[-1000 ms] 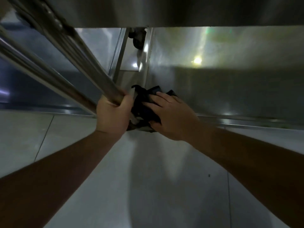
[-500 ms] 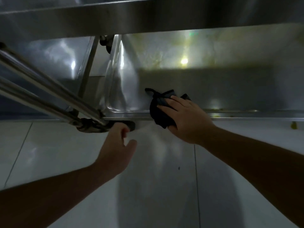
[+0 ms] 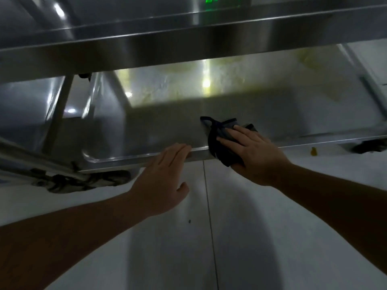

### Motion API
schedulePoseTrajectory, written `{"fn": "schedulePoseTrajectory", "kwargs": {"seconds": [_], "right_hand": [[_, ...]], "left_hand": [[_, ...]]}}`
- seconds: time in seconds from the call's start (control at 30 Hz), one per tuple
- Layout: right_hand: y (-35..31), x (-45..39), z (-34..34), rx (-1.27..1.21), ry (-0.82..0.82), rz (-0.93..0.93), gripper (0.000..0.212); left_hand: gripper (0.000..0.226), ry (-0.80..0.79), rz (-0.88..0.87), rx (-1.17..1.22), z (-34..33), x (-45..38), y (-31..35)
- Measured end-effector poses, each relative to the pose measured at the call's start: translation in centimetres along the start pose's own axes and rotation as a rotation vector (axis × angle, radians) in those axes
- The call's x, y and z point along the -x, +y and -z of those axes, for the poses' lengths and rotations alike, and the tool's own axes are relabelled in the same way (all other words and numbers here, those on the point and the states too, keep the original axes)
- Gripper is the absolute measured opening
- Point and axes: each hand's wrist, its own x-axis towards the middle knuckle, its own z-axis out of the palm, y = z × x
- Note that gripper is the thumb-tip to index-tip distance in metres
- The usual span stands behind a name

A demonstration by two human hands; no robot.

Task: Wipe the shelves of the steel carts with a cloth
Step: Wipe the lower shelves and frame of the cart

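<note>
A steel cart's bottom shelf (image 3: 159, 126) lies low in front of me, shiny and partly in shadow. A dark cloth (image 3: 217, 141) is draped over its near rim. My right hand (image 3: 253, 155) presses flat on the cloth and grips it at the rim. My left hand (image 3: 165, 178) rests with straight fingers on the same rim, just left of the cloth, holding nothing. The upper shelf (image 3: 188, 42) spans the top of the view above both hands.
A caster wheel (image 3: 81, 182) sits under the shelf's near left corner, another wheel (image 3: 370, 146) at the right. Slanted steel tubes (image 3: 31, 158) of the frame run at the left. White tiled floor (image 3: 209, 248) lies below. A small yellow scrap (image 3: 313, 151) lies on the floor.
My left hand let go of the cart's tube, swung right and came to rest on the shelf rim. My right hand slid the cloth to the right along the rim.
</note>
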Motion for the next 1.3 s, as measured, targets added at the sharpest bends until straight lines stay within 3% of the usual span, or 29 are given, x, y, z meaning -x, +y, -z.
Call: {"fn": "schedulePoseTrajectory", "kwargs": {"seconds": [0.37, 0.83, 1.1, 1.3], "right_hand": [[7.1, 4.0, 0.5, 0.039, 0.007, -0.057, 0.068], [15.7, 9.2, 0.9, 0.061, 0.016, -0.184, 0.068], [22.9, 14.0, 1.8, -0.001, 0.064, -0.372, 0.065], [25.4, 15.3, 2.2, -0.078, 0.146, -0.642, 0.063]], "left_hand": [[0.103, -0.061, -0.145, -0.238, -3.1, -5.9, 5.6], [0.106, -0.043, -0.183, -0.180, -7.1, -14.0, 17.3], [0.106, -0.020, -0.216, -0.240, -8.2, -16.8, 19.4], [0.109, -0.022, -0.223, -0.239, -8.8, -17.0, 19.4]]}}
